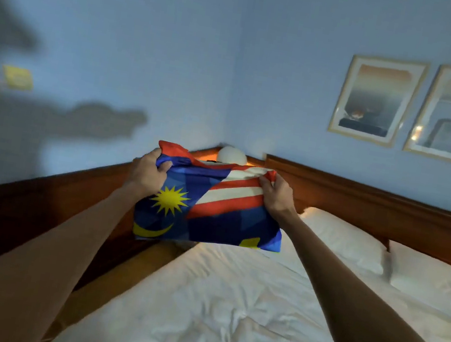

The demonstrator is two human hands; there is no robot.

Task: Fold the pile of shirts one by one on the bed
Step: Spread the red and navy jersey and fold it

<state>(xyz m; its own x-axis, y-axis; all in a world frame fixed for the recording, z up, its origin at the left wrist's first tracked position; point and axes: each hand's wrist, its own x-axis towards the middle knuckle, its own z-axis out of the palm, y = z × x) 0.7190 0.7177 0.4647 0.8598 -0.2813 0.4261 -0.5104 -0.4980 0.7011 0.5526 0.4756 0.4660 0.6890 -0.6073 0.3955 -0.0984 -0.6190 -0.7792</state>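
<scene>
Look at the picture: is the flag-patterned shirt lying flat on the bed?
No: both the left hand and right hand grip the flag-patterned shirt by its top edge, holding it up above the bed.

— Are you reading any words or numbers from where you're standing?
— None. The blue polyester shirt with red and white stripes (212, 207) is showing only emblems, a yellow star and crescent; no lettering is showing.
</scene>
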